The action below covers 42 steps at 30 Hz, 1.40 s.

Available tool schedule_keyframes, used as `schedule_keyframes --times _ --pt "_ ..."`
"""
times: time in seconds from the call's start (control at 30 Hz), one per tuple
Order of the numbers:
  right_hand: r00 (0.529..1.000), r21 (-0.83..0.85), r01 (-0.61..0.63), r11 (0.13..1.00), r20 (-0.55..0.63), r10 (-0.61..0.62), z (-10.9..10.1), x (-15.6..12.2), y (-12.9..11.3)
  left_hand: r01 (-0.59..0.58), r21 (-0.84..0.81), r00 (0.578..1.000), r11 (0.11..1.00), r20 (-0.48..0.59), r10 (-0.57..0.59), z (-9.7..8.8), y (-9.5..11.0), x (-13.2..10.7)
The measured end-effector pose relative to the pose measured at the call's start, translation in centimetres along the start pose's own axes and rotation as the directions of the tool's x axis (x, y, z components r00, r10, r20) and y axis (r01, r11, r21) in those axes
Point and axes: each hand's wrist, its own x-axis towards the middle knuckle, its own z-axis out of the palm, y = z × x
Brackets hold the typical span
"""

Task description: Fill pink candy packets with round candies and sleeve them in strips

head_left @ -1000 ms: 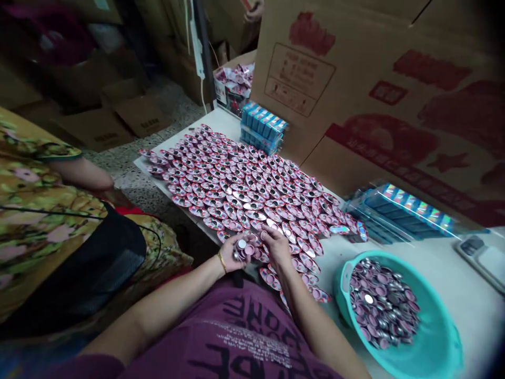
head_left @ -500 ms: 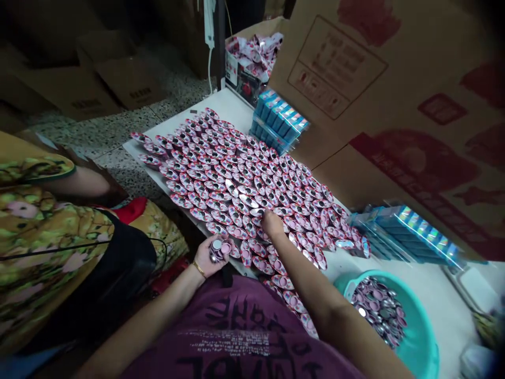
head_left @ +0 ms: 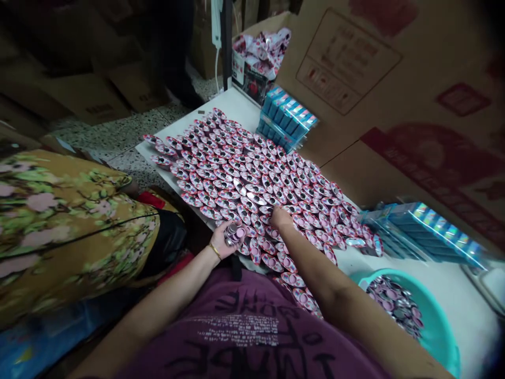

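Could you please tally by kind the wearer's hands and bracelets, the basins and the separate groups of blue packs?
Hands, left hand and right hand: 2
Gold bracelet: 1
Turquoise basin, holding pink and silver pieces: 1
Groups of blue packs, far group and near group: 2
Total: 6

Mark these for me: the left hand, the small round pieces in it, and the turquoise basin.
Left hand point(head_left: 223, 243): head view, on the palm near the thumb.
Small round pieces point(head_left: 235, 235): head view, mid-cluster in the palm.
Turquoise basin point(head_left: 438, 327): head view, on the bare inner wall.
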Motion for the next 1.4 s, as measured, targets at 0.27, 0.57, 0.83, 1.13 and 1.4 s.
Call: schedule_keyframes --times 0.27,0.57,0.83,1.13,1.4 --pt "0.999 0.035 0.011 0.999 -0.033 -0.010 -0.2 0.4 0.4 0.038 0.044 0.999 0.998 -0.006 -0.038 -1.0 -0.7 -1.6" --pt "0.781 0.190 0.609 0.770 -0.312 -0.541 -0.7 -6.5 -2.1 0.014 0.056 1.000 0.998 0.003 -0.014 -0.5 -0.7 -0.1" --pt "0.780 0.408 0.618 0.672 -0.427 -0.458 0.5 -7.8 -1.8 0.036 0.091 0.999 0.995 -0.044 -0.032 -0.3 -0.9 2.9" --pt "0.975 0.140 0.121 0.983 -0.202 -0.092 -1.8 1.3 0.2 0.020 0.063 1.000 0.998 0.022 -0.021 0.2 1.8 2.7" --pt "0.999 -0.056 0.039 0.998 0.015 -0.039 -3.2 4.4 -1.2 -0.020 0.040 0.999 0.999 -0.028 0.021 -0.1 2.5 2.1"
